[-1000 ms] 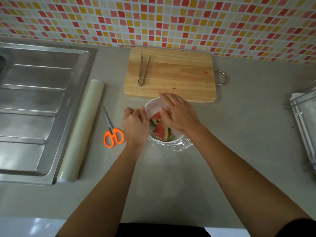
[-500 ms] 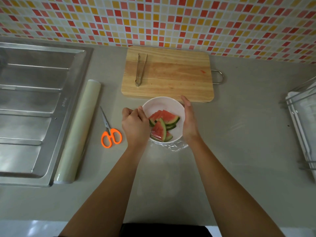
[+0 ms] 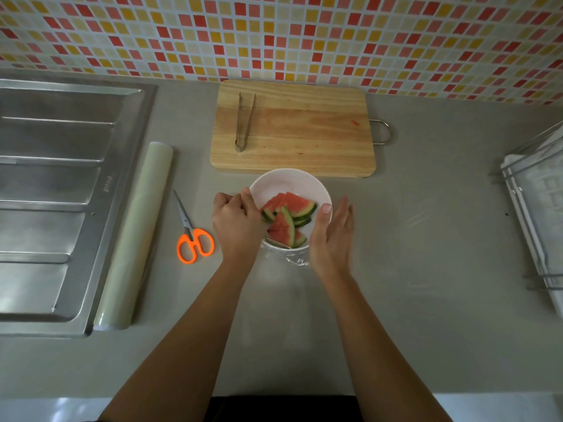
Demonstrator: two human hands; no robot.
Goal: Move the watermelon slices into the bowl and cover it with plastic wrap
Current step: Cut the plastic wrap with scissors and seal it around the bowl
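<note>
Left grip (image 3: 236, 222) pinches wrap (image 3: 294, 258) at bowl (image 3: 286, 178); right grip (image 3: 330, 236) splayed; watermelon slices (image 3: 286, 217) inside.

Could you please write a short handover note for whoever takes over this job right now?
Left hand: fingers curled at the left rim of the round white bowl, apparently pinching the clear plastic wrap.
Right hand: open, beside the right rim.
Done: red watermelon slices are in the bowl; none on the wooden cutting board.
Left: wrap bunches at the bowl's near side; whether it spans the top is unclear, so check and seal the rim.
</note>
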